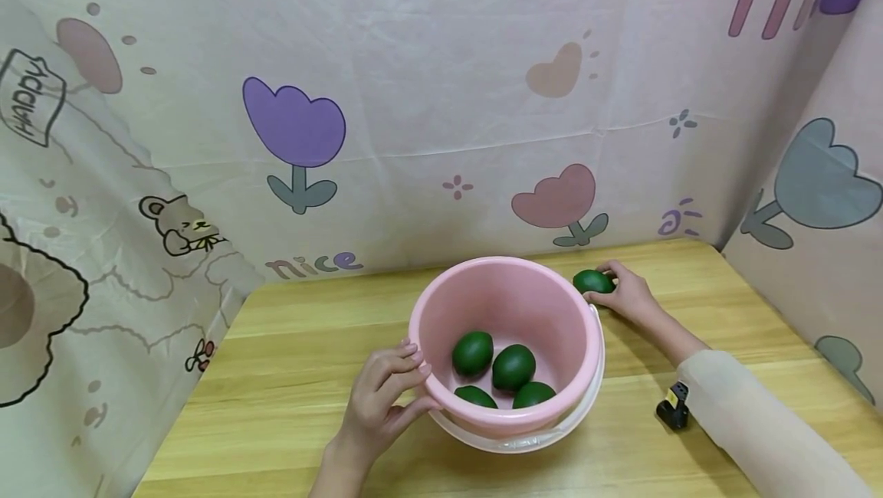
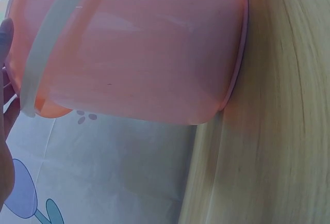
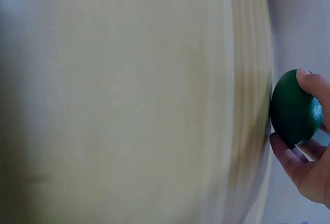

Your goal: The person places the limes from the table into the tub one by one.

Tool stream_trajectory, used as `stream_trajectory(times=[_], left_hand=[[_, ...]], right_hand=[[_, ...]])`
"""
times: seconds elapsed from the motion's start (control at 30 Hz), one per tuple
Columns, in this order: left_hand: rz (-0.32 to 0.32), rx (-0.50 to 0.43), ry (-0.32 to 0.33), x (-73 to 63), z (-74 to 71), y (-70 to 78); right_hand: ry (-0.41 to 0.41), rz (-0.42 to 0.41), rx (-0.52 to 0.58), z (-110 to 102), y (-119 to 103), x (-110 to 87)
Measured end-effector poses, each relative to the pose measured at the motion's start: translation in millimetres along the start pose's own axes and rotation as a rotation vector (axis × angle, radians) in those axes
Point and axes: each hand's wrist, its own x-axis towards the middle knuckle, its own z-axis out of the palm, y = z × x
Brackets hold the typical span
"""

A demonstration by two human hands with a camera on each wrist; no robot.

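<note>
A pink bucket [image 1: 507, 283] stands upright on the wooden table, its white handle [image 1: 527, 443] hanging down against the near side. Several smooth dark green avocados [image 1: 513, 368] lie at the bottom of it. My left hand [image 1: 375, 398] holds the bucket's rim at the left, thumb on the outer side; the left wrist view has the bucket's wall [image 2: 149, 48] filling much of it. Beyond the bucket's right side, my right hand [image 1: 629, 295] pinches another avocado [image 1: 592, 282] between thumb and fingers. In the right wrist view that avocado [image 3: 294, 108] sits close to the tabletop.
A small black object [image 1: 672, 407] with a yellow patch lies on the table [image 1: 297, 375] beside the right sleeve [image 1: 759, 414]. Behind the table and at both sides hangs a pale printed cloth [image 1: 428, 84] with flowers and words.
</note>
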Motion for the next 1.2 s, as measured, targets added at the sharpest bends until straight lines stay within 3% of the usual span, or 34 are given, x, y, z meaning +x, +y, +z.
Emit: stream_trajectory(times=[0.47,1.2], left_hand=[[-0.002,-0.022,-0.001,0.0,0.3,-0.6],[0.008,-0.002,-0.01,-2.7,-0.1,-1.9]], right_hand=[[0.024,-0.073,-0.017,-2.1,1.1,-14.2],[-0.049,-0.185,-0.041,-5.4,-20.0,-42.3]])
